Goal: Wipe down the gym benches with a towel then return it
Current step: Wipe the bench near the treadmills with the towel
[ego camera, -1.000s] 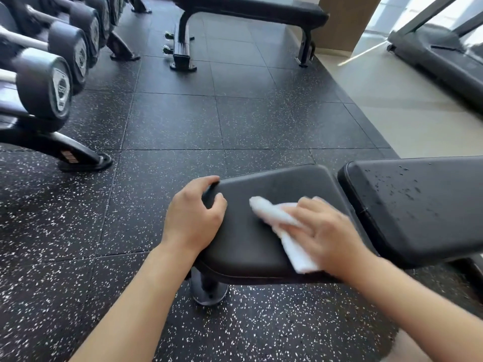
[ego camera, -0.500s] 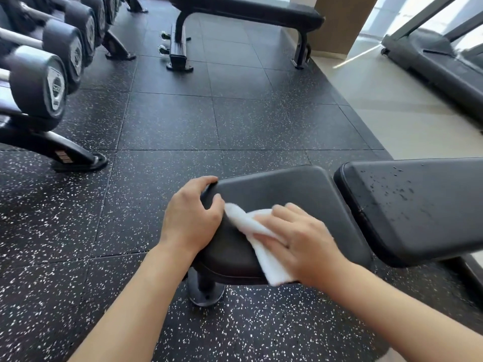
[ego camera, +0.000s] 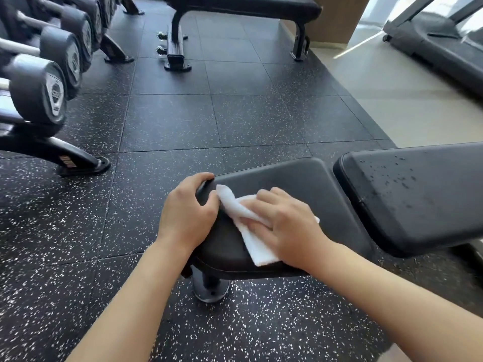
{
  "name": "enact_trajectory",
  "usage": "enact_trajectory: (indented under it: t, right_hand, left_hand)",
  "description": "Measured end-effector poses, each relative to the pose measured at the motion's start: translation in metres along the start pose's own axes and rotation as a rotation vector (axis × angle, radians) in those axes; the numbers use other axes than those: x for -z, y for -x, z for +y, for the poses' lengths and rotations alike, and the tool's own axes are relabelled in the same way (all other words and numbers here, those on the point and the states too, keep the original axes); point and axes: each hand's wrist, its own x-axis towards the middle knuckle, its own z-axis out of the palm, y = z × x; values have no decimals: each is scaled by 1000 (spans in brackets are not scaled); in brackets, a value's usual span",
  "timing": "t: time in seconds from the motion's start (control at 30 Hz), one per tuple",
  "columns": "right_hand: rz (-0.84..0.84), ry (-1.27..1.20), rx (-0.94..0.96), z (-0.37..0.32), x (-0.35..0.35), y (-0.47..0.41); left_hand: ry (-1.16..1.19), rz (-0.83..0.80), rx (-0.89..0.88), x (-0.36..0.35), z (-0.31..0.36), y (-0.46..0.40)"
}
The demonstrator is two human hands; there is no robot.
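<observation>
wiping step in hand. left hand (ego camera: 187,214) gripped the black padded seat desk (ego camera: 292,178) corner; right hand (ego camera: 285,228), fingers flat, pressed the white folded cloth towel (ego camera: 257,250) onto it. next, likely the droplet-speckled black back pad (ego camera: 418,194) right of the hands.

Right hand (ego camera: 285,228) slid towel (ego camera: 248,220) leftward (toward left hand (ego camera: 188,212)).

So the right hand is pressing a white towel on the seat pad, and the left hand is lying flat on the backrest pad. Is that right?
Not quite. In the head view the left hand grips the end of the seat pad, not the backrest pad. The right hand does press the white towel on the seat pad.
</observation>
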Motion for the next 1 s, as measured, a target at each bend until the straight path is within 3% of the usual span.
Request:
enact_trajectory:
  t: [0.1, 0.17, 0.2, 0.23, 0.33, 0.4, 0.53, 0.6, 0.73, 0.8, 0.9, 0.97, 1.0]
  right_hand:
    - [74, 85, -8, 26, 22, -5]
    - [221, 193, -266, 52, 35, -29]
    - [185, 232, -395, 53, 34, -39]
    - [168, 256, -410, 45, 26, -42]
    - [32, 124, -166, -6, -6, -21]
    - [-22, 9, -64, -6, -4, -8]
    - [92, 86, -394, 65, 30, -25]
    - [137, 132, -435, 68, 25, -27]
    - [65, 19, -49, 0, -11, -17]
    - [0, 52, 15, 5, -4, -23]
    - [72, 248, -210, 57, 22, -36]
    - [113, 128, -378, 68, 27, -36]
    - [108, 128, -324, 58, 20, -35]
  left_hand:
    - [-10, -1, 5, 0, 2, 1]
    - [-16, 0, 16, 0, 4, 2]
    - [-21, 6, 20, 0, 5, 2]
    - [-27, 11, 24, 0, 5, 3]
    - [-37, 10, 7, 0, 8, 4]
    - [-37, 8, -3, 0, 8, 4]
    - [-36, 11, -1, 1, 6, 6]
    - [-17, 18, -3, 1, 5, 6]
    - [6, 1, -14, 3, -1, 3]
    - [20, -6, -9, 4, -2, 3]
    - [42, 1, 4, 3, -2, 7]
    - [29, 9, -5, 1, -2, 9]
    - [21, 16, -10, 0, -2, 8]
